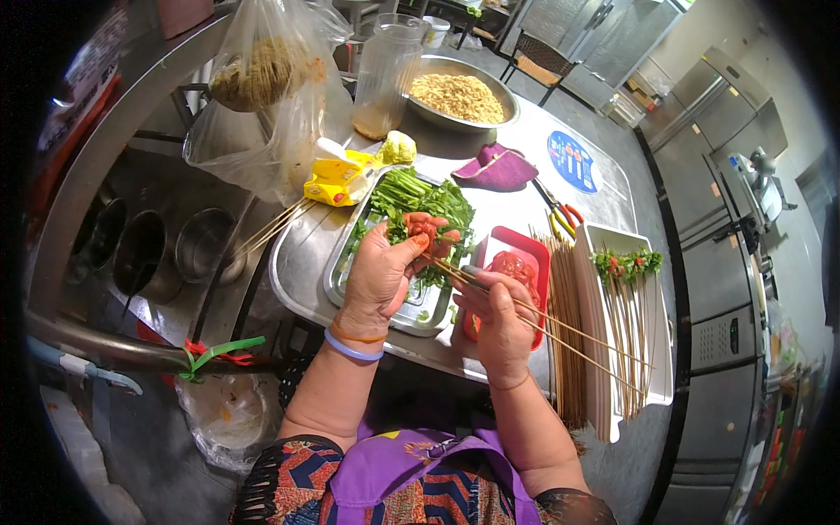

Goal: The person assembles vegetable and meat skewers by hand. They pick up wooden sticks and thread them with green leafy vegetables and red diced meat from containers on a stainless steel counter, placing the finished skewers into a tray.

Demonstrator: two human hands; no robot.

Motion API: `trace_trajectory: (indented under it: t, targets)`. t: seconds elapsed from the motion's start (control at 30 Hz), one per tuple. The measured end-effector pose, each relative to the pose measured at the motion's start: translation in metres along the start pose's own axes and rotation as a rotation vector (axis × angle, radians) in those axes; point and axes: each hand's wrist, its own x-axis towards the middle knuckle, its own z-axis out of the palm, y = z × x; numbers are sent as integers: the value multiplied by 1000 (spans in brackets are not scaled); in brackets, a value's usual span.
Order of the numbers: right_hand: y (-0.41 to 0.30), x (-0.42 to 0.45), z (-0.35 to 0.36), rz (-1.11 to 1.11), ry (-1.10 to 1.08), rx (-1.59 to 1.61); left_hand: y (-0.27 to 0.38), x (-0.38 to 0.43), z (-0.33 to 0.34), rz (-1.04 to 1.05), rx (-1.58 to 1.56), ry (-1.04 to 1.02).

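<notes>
My left hand [394,262] holds a piece of red meat [423,226] and some green leaves over a metal tray [333,272] of leafy greens [420,197]. My right hand [499,315] grips two thin wooden skewers [564,331], whose upper ends reach the food at my left fingers. Just right of the tray is a red plastic container [544,259] with red meat [512,266] in it. Farther right lie a thick bundle of bare skewers [566,328] and a white plastic tray [594,236], across which lie several skewers threaded with greens and red pieces [627,266].
Behind the tray are a yellow packet [335,178], a clear pitcher [388,79], a steel bowl [515,111] of yellowish crumbly food and a purple cloth [495,167]. Scissors with red and yellow handles [566,216] lie near the white tray. A plastic bag [262,98] hangs at left above metal pots [207,243].
</notes>
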Motion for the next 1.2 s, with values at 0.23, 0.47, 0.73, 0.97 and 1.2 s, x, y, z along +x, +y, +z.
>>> trace_trajectory:
  t: [0.23, 0.47, 0.73, 0.97, 1.2]
  targets:
    - [-21, 2, 9, -99, 74, -125, -8, 2, 5, 256, 240, -9]
    - [-13, 1, 13, -140, 8, -170, -13, 1, 6, 287, 280, -29]
    - [-17, -4, 28, -141, 67, -156, -14, -1, 10, 298, 355, -7]
    - [11, -9, 24, -466, -56, -459, -21, -2, 14, 321, 307, 27]
    - [7, -9, 20, -386, -104, -573, -26, 3, 4, 334, 485, 36]
